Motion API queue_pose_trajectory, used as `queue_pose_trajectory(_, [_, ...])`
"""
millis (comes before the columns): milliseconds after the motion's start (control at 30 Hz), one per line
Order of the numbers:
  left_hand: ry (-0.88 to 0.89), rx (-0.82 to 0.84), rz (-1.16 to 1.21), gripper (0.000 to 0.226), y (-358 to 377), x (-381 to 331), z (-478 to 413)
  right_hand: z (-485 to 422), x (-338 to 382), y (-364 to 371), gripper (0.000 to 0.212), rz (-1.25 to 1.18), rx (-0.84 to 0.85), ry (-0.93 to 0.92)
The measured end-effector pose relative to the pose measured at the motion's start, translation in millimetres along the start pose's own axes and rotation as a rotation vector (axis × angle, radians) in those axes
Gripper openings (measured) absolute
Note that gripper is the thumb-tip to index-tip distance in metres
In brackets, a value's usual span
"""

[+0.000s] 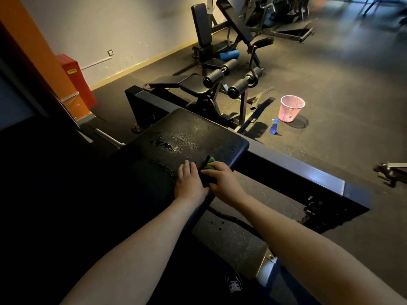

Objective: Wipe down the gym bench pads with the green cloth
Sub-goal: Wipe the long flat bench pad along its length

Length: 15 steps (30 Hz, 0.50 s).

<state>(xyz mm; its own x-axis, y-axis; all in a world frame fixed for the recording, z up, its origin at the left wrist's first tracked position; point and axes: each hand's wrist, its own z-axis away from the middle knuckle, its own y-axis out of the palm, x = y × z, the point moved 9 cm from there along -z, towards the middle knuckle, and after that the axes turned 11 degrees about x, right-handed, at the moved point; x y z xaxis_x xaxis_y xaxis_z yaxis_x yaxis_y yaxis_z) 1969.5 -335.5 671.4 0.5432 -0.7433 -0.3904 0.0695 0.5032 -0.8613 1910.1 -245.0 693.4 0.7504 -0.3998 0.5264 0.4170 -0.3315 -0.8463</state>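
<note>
Fingers (214,168) of the right hand (222,181) are gripping the green cloth (210,160) on the bench pad (198,133); the left hand (189,183) is lying flat there.

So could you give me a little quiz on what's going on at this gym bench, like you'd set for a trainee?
1. True or false: the left hand grips the green cloth.
2. What stands on the floor beside the pink basket? A) a blue spray bottle B) a red bucket C) a folded towel
3. Fill in: droplets show that the bench pad is ___.

Key: 1 false, the right hand grips it, while the left hand rests flat on the pad. 2 A. 3 wet.
</note>
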Motion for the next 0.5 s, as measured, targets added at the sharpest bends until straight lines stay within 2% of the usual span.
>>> queue_pose_trajectory(100, [-0.002, 0.017, 0.04, 0.109, 1, 2, 2, -12, -21, -15, 0.049, 0.117, 0.068, 0.064])
queue_pose_trajectory(233, [-0.008, 0.031, 0.017, 0.113, 2, 2, 0, -26, -71, -50, 0.055, -0.148, -0.074, 0.401])
queue_pose_trajectory(300, [-0.005, 0.034, 0.02, 0.114, 2, 1, 0, -26, -74, -50, 0.062, -0.265, -0.142, 0.493])
queue_pose_trajectory(400, [-0.021, 0.042, 0.021, 0.114, 4, 3, 0, -26, -49, -34, 0.067, -0.201, -0.143, 0.415])
queue_pose_trajectory(500, [-0.027, 0.02, -0.018, 0.108, 2, 0, 0, -20, -18, -17, 0.051, -0.138, -0.075, 0.239])
